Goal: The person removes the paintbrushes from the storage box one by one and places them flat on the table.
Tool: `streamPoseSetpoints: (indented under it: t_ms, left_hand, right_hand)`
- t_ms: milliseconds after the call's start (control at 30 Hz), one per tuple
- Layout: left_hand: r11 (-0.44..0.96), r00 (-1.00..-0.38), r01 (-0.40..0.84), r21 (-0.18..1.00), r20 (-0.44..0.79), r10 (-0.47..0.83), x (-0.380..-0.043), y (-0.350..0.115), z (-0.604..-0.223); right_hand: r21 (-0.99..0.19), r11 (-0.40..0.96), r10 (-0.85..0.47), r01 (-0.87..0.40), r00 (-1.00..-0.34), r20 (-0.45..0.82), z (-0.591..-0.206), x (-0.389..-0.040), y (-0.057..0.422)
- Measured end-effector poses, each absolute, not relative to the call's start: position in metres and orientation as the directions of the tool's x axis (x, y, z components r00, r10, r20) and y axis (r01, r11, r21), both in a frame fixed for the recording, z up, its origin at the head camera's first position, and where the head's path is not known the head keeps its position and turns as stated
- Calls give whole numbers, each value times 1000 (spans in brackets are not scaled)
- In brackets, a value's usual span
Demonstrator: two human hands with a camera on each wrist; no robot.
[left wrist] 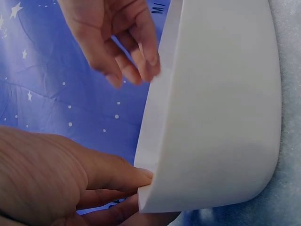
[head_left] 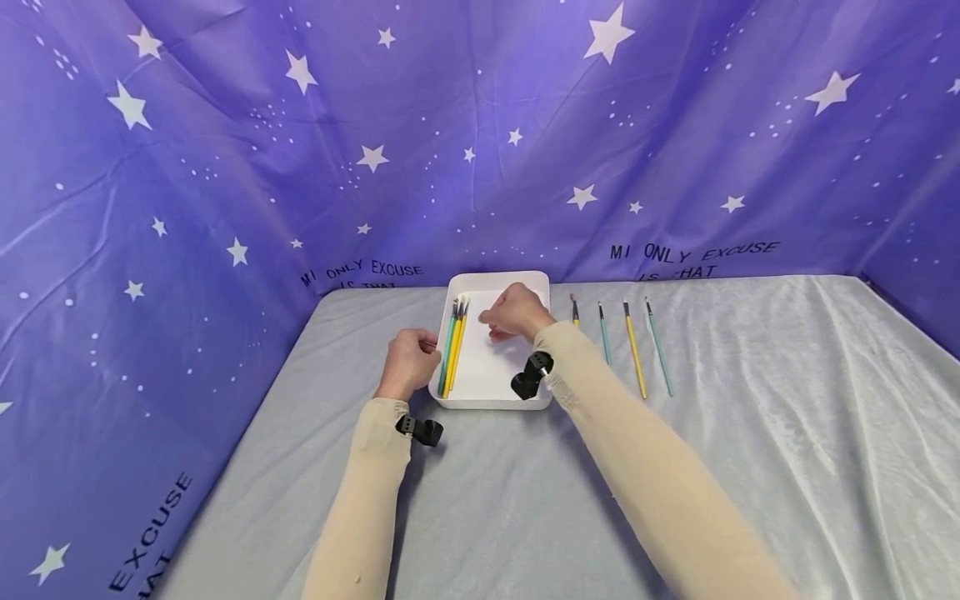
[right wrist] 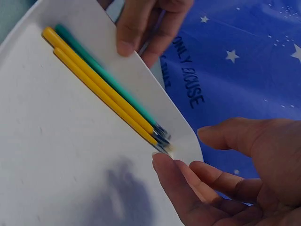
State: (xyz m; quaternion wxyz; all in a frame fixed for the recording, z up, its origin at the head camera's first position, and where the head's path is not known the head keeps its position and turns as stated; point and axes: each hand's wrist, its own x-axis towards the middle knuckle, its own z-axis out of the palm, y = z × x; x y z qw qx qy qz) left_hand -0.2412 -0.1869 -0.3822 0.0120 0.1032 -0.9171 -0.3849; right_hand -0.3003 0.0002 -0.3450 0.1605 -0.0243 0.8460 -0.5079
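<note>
A white tray [head_left: 491,379] lies on the cloth, with one teal paintbrush [head_left: 447,354] and two yellow paintbrushes [head_left: 455,350] side by side along its left wall, bristles toward the far end. My left hand [head_left: 408,364] pinches the tray's left rim, thumb over the edge and fingers outside, as the left wrist view of the tray wall [left wrist: 221,94] shows. Above the tray is my right hand [head_left: 516,312], its fingers loosely bent and apart, holding nothing. In the right wrist view its fingertips appear near the bristle ends of the yellow paintbrushes [right wrist: 101,92].
Several more paintbrushes lie spaced out right of the tray, among them a yellow one [head_left: 634,350] and a teal one [head_left: 659,346]; my right forearm partly covers some. Grey cloth [head_left: 750,458] covers the table. A purple star-printed curtain [head_left: 450,125] hangs behind and at the sides.
</note>
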Motion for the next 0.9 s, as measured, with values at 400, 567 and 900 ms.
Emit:
streamPoseSetpoints:
  t_ms: [400, 567, 900]
  left_hand:
    - [687, -980, -175, 705, -62, -187, -242, -188, -382]
    - [690, -981, -174, 703, -62, -184, -241, -189, -382]
    - [689, -982, -170, 704, -63, -179, -241, -187, -382]
  right_hand:
    - [-788, 603, -194, 125, -935, -296, -363, -307, -30]
    - [-774, 619, -210, 137, -920, -331, -367, -307, -39]
    - [-788, 592, -210, 171, -911, -356, -374, -305, -45]
